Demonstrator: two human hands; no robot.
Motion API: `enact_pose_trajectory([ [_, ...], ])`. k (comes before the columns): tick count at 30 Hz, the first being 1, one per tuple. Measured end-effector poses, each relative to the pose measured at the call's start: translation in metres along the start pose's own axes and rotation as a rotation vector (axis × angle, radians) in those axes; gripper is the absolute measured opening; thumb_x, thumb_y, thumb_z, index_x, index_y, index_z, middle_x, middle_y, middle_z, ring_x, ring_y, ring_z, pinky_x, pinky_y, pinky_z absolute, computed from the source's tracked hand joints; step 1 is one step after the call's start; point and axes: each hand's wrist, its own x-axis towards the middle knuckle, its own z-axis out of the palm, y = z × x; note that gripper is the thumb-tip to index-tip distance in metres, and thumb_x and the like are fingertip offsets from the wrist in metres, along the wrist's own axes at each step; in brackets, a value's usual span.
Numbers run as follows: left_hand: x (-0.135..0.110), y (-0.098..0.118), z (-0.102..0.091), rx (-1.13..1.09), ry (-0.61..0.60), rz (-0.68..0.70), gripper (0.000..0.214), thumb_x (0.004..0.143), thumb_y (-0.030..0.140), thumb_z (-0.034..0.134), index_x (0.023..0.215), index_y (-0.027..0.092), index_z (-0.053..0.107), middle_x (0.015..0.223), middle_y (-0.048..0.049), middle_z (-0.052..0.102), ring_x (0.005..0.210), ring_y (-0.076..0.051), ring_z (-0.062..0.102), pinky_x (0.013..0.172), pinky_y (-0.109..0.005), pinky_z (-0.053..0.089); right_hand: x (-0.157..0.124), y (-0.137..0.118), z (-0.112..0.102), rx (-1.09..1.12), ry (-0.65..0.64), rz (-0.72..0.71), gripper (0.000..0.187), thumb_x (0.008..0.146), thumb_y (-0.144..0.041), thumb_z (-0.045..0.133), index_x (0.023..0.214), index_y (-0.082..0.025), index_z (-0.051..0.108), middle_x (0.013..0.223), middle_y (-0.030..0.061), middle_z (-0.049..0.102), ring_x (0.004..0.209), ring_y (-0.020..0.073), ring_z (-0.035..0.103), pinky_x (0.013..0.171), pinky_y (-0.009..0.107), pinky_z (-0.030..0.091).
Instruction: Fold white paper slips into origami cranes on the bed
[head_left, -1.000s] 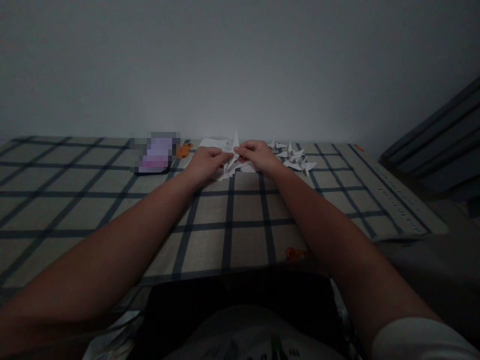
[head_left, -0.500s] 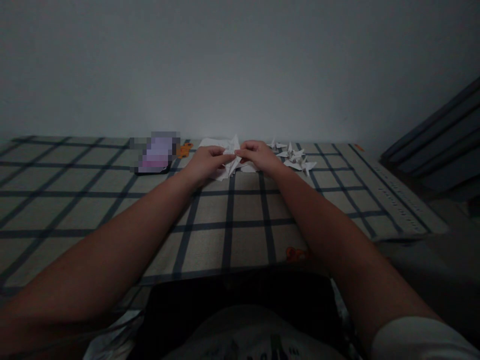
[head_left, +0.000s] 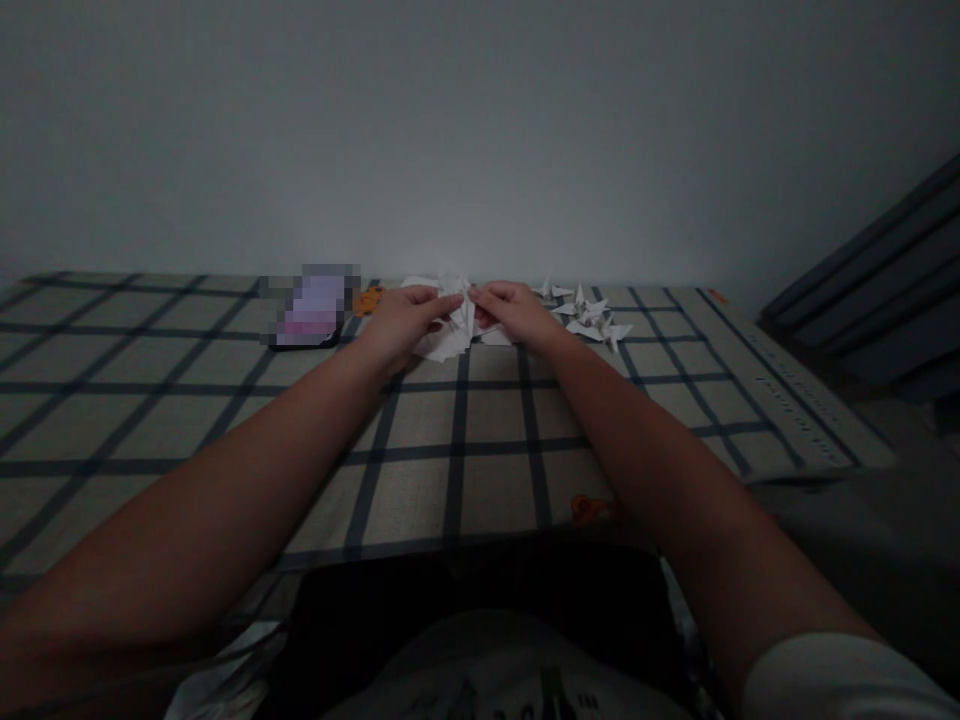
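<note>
A folded white paper piece with pointed flaps is held up between both hands over the table. My left hand pinches its left side with thumb and fingers. On its right side, my right hand grips an edge with thumb and forefinger. Under and behind the hands lie white paper sheets, partly covered by the fingers. Just right of my right hand, several folded paper cranes rest in a cluster on the cloth. The room is dim, so the finer folds cannot be made out.
A checked cloth covers the table, which meets a plain wall. A phone with a blurred-out screen lies on the left. A dark grey pleated surface stands at the far right.
The folded paper has shifted slightly left and its raised point has turned or lowered. Both hands have changed their pinch a little; the cranes and phone stay in place.
</note>
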Motion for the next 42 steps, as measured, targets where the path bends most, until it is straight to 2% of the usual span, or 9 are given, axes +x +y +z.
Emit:
enact_pose_trajectory([
  [5, 0.001, -0.002, 0.000, 0.023, 0.067, 0.032, 0.029, 0.070, 0.042, 0.080, 0.072, 0.018, 0.065, 0.070, -0.0016, 0.062, 0.065, -0.013, 0.054, 0.062, -0.025, 0.040, -0.003, -0.004, 0.001, -0.038, -0.105, 0.008, 0.030, 0.092, -0.035, 0.065, 0.069, -0.016, 0.059, 0.064, -0.0026, 0.054, 0.061, 0.0095, 0.048, 0.064, 0.024, 0.041],
  [10, 0.001, -0.004, 0.000, 0.090, 0.078, 0.070, 0.030, 0.071, 0.043, 0.080, 0.069, 0.018, 0.064, 0.066, -0.0008, 0.059, 0.060, -0.012, 0.050, 0.060, -0.027, 0.037, -0.002, -0.001, 0.001, -0.076, -0.114, -0.013, 0.033, 0.092, -0.038, 0.064, 0.067, -0.016, 0.059, 0.064, -0.0019, 0.055, 0.063, 0.0107, 0.049, 0.065, 0.025, 0.040],
  [18, 0.002, -0.004, 0.000, 0.045, -0.002, -0.019, 0.030, 0.069, 0.043, 0.083, 0.076, 0.017, 0.067, 0.071, -0.0019, 0.064, 0.062, -0.012, 0.054, 0.057, -0.024, 0.039, -0.001, 0.002, -0.001, -0.109, -0.113, -0.046, 0.032, 0.091, -0.039, 0.064, 0.068, -0.016, 0.059, 0.063, -0.0021, 0.055, 0.062, 0.0103, 0.047, 0.064, 0.025, 0.039],
  [25, 0.000, -0.001, 0.000, 0.061, 0.098, 0.067, 0.030, 0.074, 0.044, 0.079, 0.081, 0.017, 0.069, 0.076, -0.0025, 0.068, 0.063, -0.013, 0.055, 0.057, -0.024, 0.039, 0.000, 0.004, 0.001, -0.080, -0.123, -0.017, 0.037, 0.091, -0.047, 0.062, 0.071, -0.016, 0.061, 0.065, -0.0004, 0.058, 0.062, 0.0105, 0.050, 0.062, 0.025, 0.040],
  [29, 0.002, -0.003, 0.000, 0.033, 0.093, 0.072, 0.029, 0.072, 0.043, 0.081, 0.078, 0.016, 0.069, 0.071, -0.0008, 0.066, 0.063, -0.012, 0.056, 0.058, -0.023, 0.041, 0.001, 0.008, 0.000, -0.094, -0.126, -0.037, 0.037, 0.090, -0.048, 0.063, 0.072, -0.016, 0.061, 0.066, -0.0001, 0.058, 0.063, 0.0106, 0.051, 0.062, 0.025, 0.040],
  [35, 0.004, -0.009, 0.002, -0.021, 0.051, -0.015, 0.032, 0.067, 0.042, 0.087, 0.076, 0.016, 0.071, 0.071, -0.0028, 0.068, 0.060, -0.012, 0.057, 0.055, -0.023, 0.040, 0.001, 0.006, -0.002, -0.172, -0.137, -0.044, 0.035, 0.092, -0.045, 0.060, 0.074, -0.015, 0.061, 0.065, -0.0007, 0.058, 0.063, 0.0102, 0.050, 0.063, 0.024, 0.039],
  [42, 0.003, -0.006, 0.001, -0.047, 0.134, 0.068, 0.031, 0.067, 0.041, 0.087, 0.072, 0.016, 0.070, 0.069, -0.0016, 0.066, 0.059, -0.011, 0.054, 0.055, -0.023, 0.039, 0.002, 0.008, 0.001, -0.053, -0.113, -0.008, 0.033, 0.094, -0.041, 0.061, 0.074, -0.015, 0.064, 0.066, 0.0005, 0.061, 0.063, 0.0106, 0.054, 0.064, 0.024, 0.043],
])
